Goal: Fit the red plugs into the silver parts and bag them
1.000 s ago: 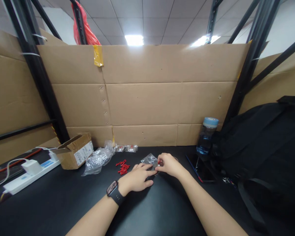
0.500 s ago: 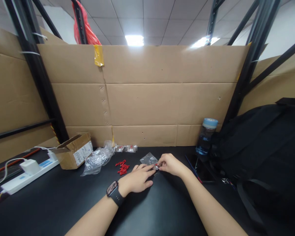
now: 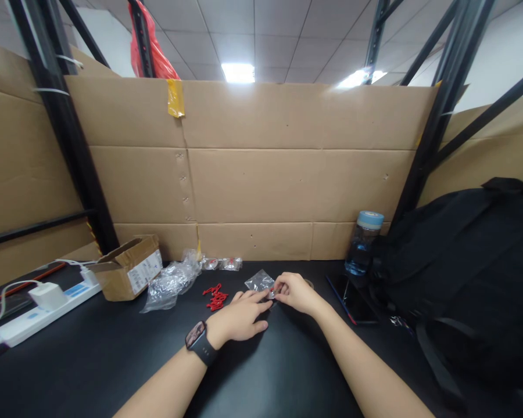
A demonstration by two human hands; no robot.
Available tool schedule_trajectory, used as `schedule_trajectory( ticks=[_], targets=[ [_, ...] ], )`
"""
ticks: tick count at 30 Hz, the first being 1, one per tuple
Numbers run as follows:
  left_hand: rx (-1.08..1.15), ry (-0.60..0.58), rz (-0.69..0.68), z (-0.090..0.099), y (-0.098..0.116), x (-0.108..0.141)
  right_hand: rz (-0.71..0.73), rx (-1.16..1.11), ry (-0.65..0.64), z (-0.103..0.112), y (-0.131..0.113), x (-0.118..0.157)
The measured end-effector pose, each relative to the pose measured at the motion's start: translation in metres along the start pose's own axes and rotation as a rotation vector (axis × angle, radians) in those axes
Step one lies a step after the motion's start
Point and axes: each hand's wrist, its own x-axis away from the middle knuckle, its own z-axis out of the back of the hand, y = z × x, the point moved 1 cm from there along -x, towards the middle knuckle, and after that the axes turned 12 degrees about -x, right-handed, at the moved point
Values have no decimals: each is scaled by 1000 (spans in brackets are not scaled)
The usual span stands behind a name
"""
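My left hand lies flat on the black tabletop with its fingers stretched out, a dark watch on its wrist. Its fingertips press beside a small clear and red item, whose exact kind is too small to tell. The thumb and fingers of my right hand pinch the right side of that item. Just behind both hands is a flat clear plastic bag. A loose pile of red clips or links sits left of my left fingers.
Small clear packets with red bits lie near the cardboard wall. Leftward are crumpled plastic wrap, an open carton and a power strip. At right stand a water bottle, a dark phone and a black backpack.
The view has shifted slightly. My right hand has moved a little left with its pinch, and a brown rounded edge now shows behind it. My left hand stays almost in place.
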Motion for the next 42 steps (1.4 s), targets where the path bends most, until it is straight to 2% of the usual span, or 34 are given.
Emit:
schedule_trajectory(
  ticks=[4, 10, 14, 17, 22, 26, 31, 34, 39, 42],
  targets=[
    [11, -5, 5, 0, 1, 0, -35, 91, 66, -5, 1, -2],
    [28, -19, 2, 0, 0, 1, -130, 318, 129, -9, -11, -5],
    [15, -26, 114, 1, -4, 2, -161, 317, 81, -5, -17, -4],
    [53, -94, 169, 2, -8, 4, -177, 280, 47, 0, -17, -1],
    [115, -167, 114, 4, -11, 4, -173, 299, 80, 1, -15, 0],
    [129, -187, 33, 7, -11, 3, -147, 343, 146, -9, -16, -3],
    [133, -217, -3, 12, -11, 4, -168, 380, 218, -19, -16, -4],
    [127, -172, -8, 13, -14, 6, -169, 330, 215, -16, -15, -4],
    [122, 67, -12, 22, -21, 10, -10, -51, -4, -4, -13, -4],
    [138, 182, -12, 28, -25, 10, 27, -69, 27, 5, -10, -3]
  ],
)
